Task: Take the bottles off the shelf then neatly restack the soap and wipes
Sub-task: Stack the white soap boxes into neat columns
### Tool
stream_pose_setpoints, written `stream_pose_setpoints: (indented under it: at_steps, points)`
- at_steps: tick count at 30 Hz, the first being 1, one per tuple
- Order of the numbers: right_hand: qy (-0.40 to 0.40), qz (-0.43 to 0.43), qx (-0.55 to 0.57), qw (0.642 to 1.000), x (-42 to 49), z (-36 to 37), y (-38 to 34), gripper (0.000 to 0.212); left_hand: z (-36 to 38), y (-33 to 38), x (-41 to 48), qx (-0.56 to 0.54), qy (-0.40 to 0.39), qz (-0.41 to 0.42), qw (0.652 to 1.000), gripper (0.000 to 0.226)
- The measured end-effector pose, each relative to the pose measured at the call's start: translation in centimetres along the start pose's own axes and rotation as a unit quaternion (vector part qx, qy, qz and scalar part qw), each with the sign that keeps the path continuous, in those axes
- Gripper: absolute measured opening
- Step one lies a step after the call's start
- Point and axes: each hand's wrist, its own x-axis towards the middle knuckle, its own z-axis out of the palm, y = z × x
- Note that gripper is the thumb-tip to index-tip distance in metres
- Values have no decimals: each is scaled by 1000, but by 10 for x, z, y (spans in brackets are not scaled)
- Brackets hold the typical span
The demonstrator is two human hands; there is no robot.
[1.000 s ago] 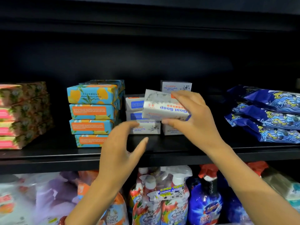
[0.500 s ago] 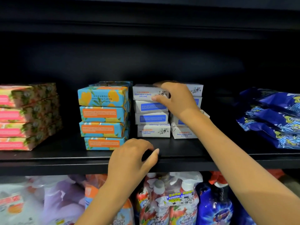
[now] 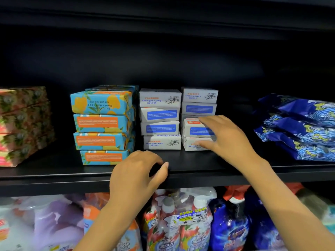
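Step in hand: squaring the right-hand column of soap boxes on the black metal shelf point(image 3: 54, 171).

The right hand point(image 3: 226, 136) has its fingers point(image 3: 205, 120) spread and released against the 2 lowest white cardboard soap boxes point(image 3: 196, 132), which sit forward of the boxes above them. Judgement: press both back with flat fingers until flush with the neighbouring white stack point(image 3: 160, 118). The left hand point(image 3: 137, 173) rests loosely curled on the shelf edge, grasping nothing. The blue foil wipes packs point(image 3: 299, 127) lie well apart at right.
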Motion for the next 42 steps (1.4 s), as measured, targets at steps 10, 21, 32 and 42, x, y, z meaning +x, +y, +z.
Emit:
stream_pose_setpoints:
  at_steps: [10, 21, 32, 42]
  points:
    - [168, -152, -12, 974, -30, 4, 0, 30, -9, 13, 8, -145, -26, -151, 978, 47]
    - [250, -292, 21, 923, -49, -10, -30, 28, -30, 43, 29, -577, -37, -241, 780, 44]
    - [155, -167, 176, 958, -48, -35, -33, 40, -28, 35, 10, -613, -48, -66, 786, 43]
    - [327, -280, 66, 900, -56, -7, -42, 10, -43, 41, 14, -639, -171, -287, 693, 11]
